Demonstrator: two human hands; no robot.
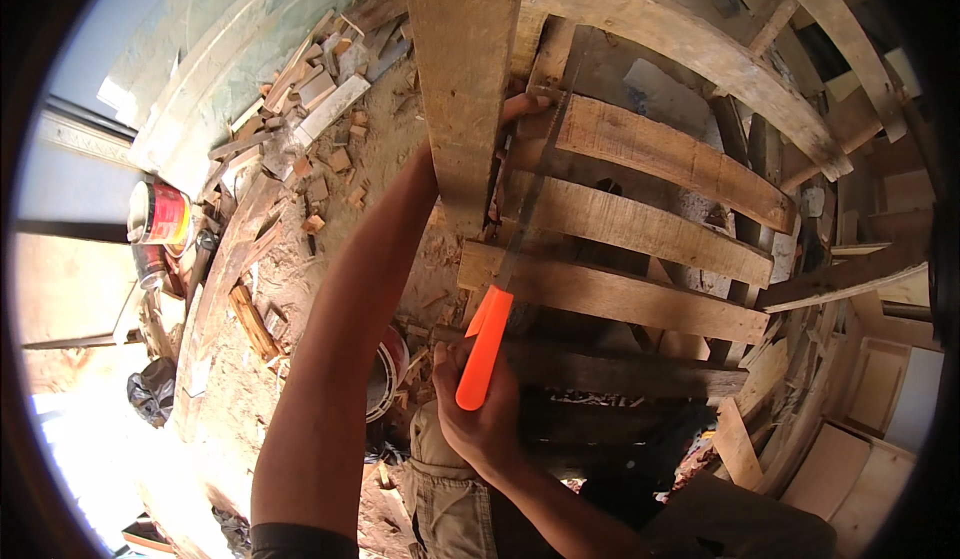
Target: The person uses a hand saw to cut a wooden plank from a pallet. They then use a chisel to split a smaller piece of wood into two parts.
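One orange saw handle (486, 349) clasped by right hand (485, 427); left hand (522, 109) (hold unclear) beside a plank (672, 156)

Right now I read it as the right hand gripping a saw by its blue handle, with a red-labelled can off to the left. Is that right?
Not quite: the handle is orange, as the head view shows. The right hand does grip the saw by it, and the red-labelled can is off to the left.

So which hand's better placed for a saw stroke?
Likely the right hand: it grips the orange saw handle. The left hand is farther up, near the blade, partly hidden by the wide board.
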